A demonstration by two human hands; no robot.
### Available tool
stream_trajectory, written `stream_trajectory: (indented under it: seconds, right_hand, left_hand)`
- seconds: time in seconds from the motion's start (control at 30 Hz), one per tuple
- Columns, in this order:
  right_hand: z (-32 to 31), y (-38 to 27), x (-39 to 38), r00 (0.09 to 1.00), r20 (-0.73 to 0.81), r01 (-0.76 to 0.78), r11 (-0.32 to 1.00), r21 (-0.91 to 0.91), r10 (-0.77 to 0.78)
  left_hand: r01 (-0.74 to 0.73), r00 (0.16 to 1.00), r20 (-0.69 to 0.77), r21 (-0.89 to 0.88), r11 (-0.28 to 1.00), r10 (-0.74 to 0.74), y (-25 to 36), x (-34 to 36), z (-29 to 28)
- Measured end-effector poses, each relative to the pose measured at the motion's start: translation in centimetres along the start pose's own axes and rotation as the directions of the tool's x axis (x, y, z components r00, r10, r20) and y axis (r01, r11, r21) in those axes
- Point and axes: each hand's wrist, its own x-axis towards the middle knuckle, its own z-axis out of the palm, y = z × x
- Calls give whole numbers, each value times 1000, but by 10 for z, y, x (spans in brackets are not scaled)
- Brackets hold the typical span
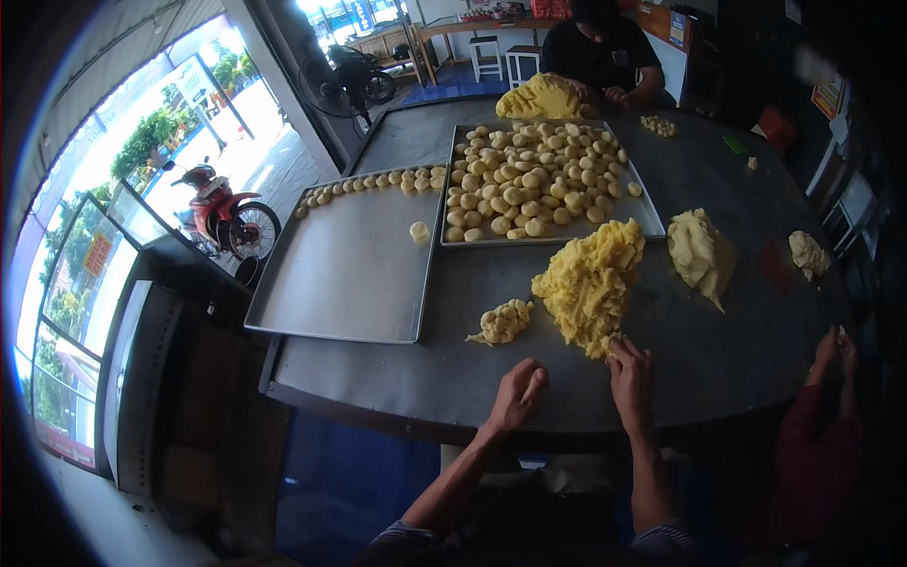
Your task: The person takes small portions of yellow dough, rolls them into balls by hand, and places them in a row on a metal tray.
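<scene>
yellow dough mound (590,279) lies at 12 o'clock of right hand (631,370), fingertips pinched into its near edge; left hand (519,392) loosely curled, farther off, seemingly empty.

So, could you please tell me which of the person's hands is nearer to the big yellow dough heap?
Right. The right hand touches the near edge of the yellow dough heap; the left hand rests curled on the table, apart from it.
</scene>
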Motion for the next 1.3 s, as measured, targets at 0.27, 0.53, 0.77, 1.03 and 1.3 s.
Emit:
stream_trajectory:
  seconds: [0.27,0.53,0.77,1.03,1.3]
  right_hand:
    - [-13,9,-41,998,-3,-55,964,259,58]
    - [-22,23,9,998,27,-59,974,220,54]
    - [1,9,15,997,58,49,995,84,-54]
    - [12,9,0,995,-83,67,988,139,-56]
    - [1,29,-7,991,-94,-52,913,405,98]
  left_hand:
    - [-125,992,61,208,970,115,-14,-13,-18]
    - [-326,925,72,649,687,372,-8,-6,-13]
    - [26,995,-94,587,809,36,21,8,-29]
    - [-221,877,27,910,352,480,8,56,-9]
    - [-102,993,115,590,801,41,28,-18,-49]
